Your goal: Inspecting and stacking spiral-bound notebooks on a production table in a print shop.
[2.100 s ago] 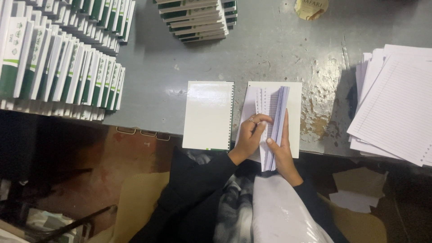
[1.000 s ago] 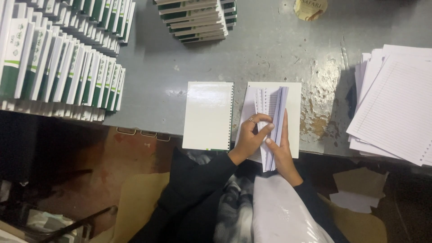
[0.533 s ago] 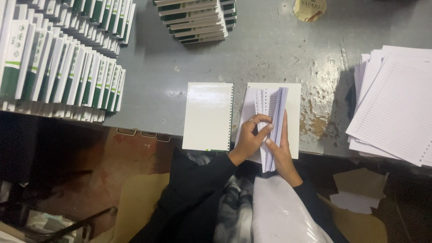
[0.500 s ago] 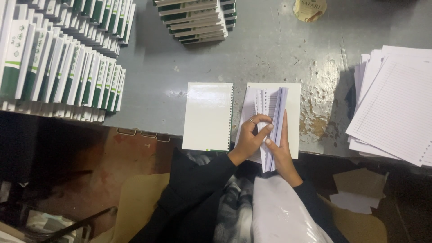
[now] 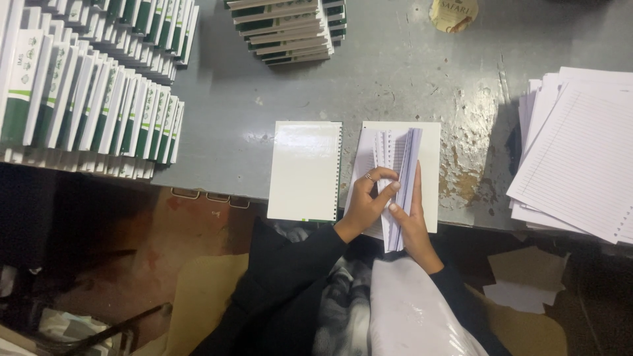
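Note:
A block of white punched pages (image 5: 395, 158) stands on edge on a white sheet near the table's front edge. My left hand (image 5: 369, 201) pinches it from the left, fingertips on the punched spine side. From the right, my right hand (image 5: 414, 221) holds the same block, flat against its side. A finished spiral notebook with a white cover (image 5: 306, 170) lies flat just to the left of my hands.
Rows of green-and-white notebooks (image 5: 86, 86) stand along the left of the grey table (image 5: 409, 72). Another stack of notebooks (image 5: 290, 29) sits at the top centre, a yellow round tin (image 5: 453, 13) beside it. Loose lined sheets (image 5: 580, 158) are piled at the right.
My left hand's fingers have shifted slightly along the page block; the block and right hand stay in place.

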